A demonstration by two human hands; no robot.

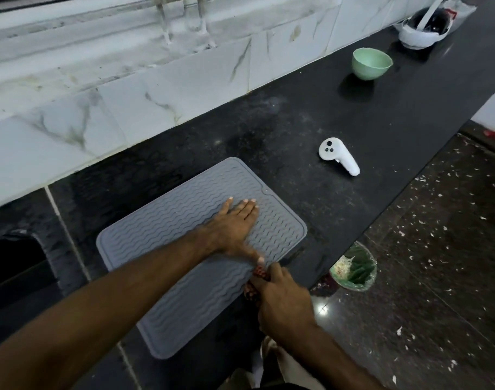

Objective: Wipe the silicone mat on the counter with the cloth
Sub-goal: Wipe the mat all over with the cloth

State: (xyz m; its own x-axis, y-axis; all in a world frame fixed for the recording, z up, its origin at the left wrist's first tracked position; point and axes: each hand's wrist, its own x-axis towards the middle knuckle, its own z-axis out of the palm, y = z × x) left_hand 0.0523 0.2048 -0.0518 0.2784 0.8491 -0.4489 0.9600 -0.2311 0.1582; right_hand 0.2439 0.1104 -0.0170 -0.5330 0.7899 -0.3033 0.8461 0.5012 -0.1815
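Black stone counter (367, 114) against white marble-tiled wall (128, 88), speckled dark floor (451, 235).

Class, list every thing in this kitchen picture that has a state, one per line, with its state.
Grey ribbed silicone mat: flat on the black counter, pressed down.
Left hand: fingers straight, pressing on the mat.
Right hand: grips the red patterned cloth at the mat's near edge.
Pale green bowl: upright.
White handheld controller: lying on its side.

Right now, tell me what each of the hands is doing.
Left hand: open, fingers straight, pressing flat on the silicone mat.
Right hand: closed around the cloth at the mat's near right edge.
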